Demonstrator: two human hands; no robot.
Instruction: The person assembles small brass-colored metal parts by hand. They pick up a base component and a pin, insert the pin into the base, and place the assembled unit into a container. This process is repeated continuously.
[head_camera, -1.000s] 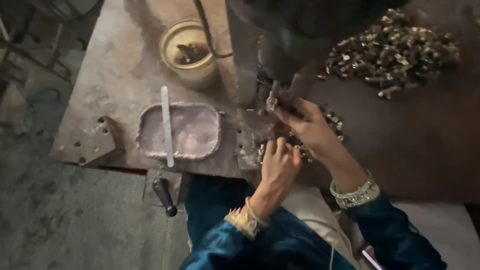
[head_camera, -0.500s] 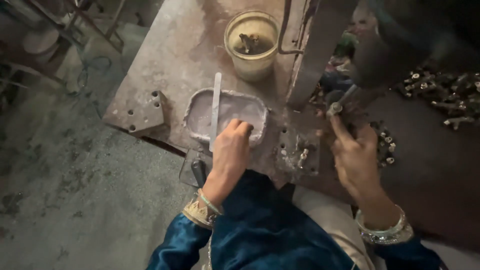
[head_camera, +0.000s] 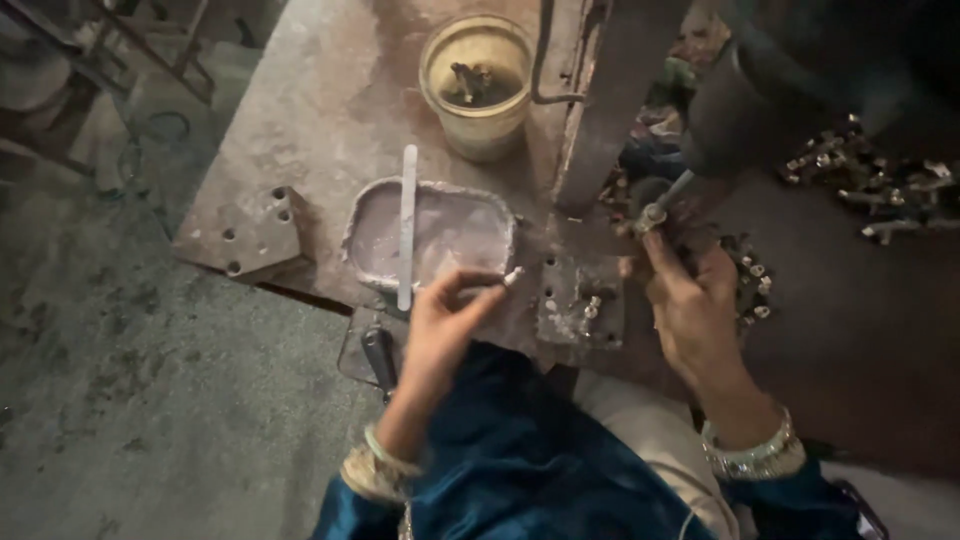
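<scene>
My left hand (head_camera: 445, 330) pinches a thin light stick (head_camera: 490, 286) by the near right corner of a shallow metal tray (head_camera: 365, 215) that holds pale paste. A white strip (head_camera: 406, 225) lies across that tray. My right hand (head_camera: 690, 300) reaches up to a dark machine (head_camera: 800, 90) and holds a small metal part (head_camera: 655, 212) at its tip. Loose brass pieces (head_camera: 750, 280) lie just right of that hand.
A yellowish cup (head_camera: 478, 85) with dark bits inside stands at the back of the stained metal bench (head_camera: 300, 110). A drilled plate (head_camera: 260, 232) sits at the bench's left edge. A heap of small metal parts (head_camera: 880, 185) lies at right. A dark handle (head_camera: 380, 358) hangs below the bench front.
My left hand came off the tray's paste, drew back toward me and now pinches the thin stick. My right hand stays at the machine tip. The view shifted slightly left.
</scene>
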